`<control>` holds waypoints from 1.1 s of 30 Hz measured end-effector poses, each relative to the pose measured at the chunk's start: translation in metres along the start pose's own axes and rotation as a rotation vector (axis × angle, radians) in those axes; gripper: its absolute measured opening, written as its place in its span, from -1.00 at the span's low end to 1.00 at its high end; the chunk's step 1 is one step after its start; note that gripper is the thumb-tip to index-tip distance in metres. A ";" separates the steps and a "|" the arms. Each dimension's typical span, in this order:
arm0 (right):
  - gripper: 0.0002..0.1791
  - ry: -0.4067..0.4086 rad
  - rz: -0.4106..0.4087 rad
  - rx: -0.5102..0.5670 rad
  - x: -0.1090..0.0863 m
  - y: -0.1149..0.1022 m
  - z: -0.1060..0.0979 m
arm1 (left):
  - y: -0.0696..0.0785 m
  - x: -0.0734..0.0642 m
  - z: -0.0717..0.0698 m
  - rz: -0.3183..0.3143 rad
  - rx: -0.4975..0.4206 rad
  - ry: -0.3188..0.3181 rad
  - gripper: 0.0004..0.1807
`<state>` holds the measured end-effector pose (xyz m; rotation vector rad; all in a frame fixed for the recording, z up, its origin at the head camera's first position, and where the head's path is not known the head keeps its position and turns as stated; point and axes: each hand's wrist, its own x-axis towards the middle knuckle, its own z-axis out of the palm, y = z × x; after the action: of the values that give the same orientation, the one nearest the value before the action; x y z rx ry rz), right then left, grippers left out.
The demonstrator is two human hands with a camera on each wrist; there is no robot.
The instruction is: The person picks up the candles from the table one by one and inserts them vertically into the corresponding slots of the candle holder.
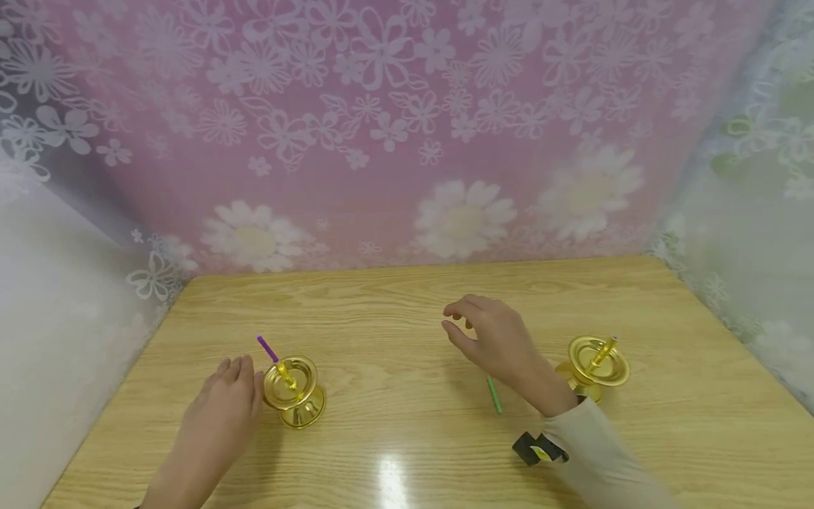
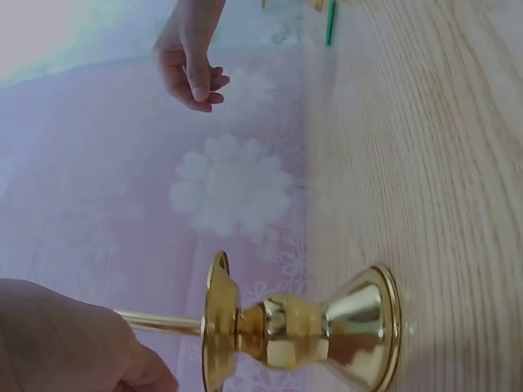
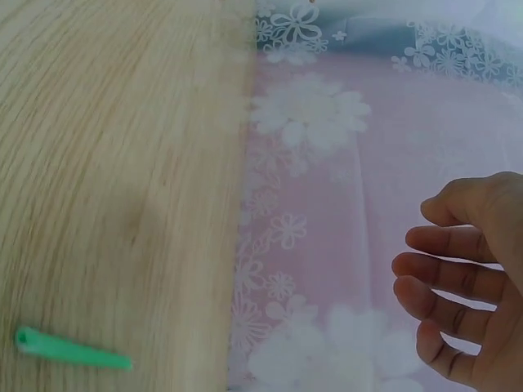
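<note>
My left hand (image 1: 222, 406) is beside the left gold candle holder (image 1: 302, 411), its fingers extended and its fingertips close to the dish rim. A thin purple candle (image 1: 267, 348) leans out of that holder's central tube. In the left wrist view, the holder (image 2: 359, 331) stands with its flared base on the wood. My right hand (image 1: 492, 339) is raised over the middle right of the table, fingers loosely bent and apart, with nothing between them. Below it lies a thin green candle (image 1: 494, 396), partly hidden by the hand in the head view.
A second gold candle holder (image 1: 575, 353) stands to the right, partly behind my right forearm. The light wooden table (image 1: 381, 318) meets a pink flowered cloth (image 1: 356, 184) at its back edge. A black strap (image 1: 528, 449) hangs by the right sleeve.
</note>
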<state>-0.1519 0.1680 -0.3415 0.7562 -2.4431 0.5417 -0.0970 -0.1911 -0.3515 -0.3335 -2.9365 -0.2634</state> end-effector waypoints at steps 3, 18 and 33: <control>-0.88 0.009 0.041 0.017 -0.005 0.004 -0.008 | 0.006 -0.004 -0.002 0.021 0.017 0.022 -0.55; -0.88 0.065 0.108 -0.115 -0.031 0.038 -0.047 | 0.042 -0.016 -0.019 -0.038 -0.033 0.078 -0.70; -0.83 0.104 0.127 -0.169 -0.050 0.053 -0.076 | 0.080 -0.013 -0.005 0.182 -0.096 0.124 -0.86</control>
<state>-0.1211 0.2666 -0.3225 0.4954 -2.4145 0.4048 -0.0648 -0.1183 -0.3374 -0.5730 -2.7550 -0.3851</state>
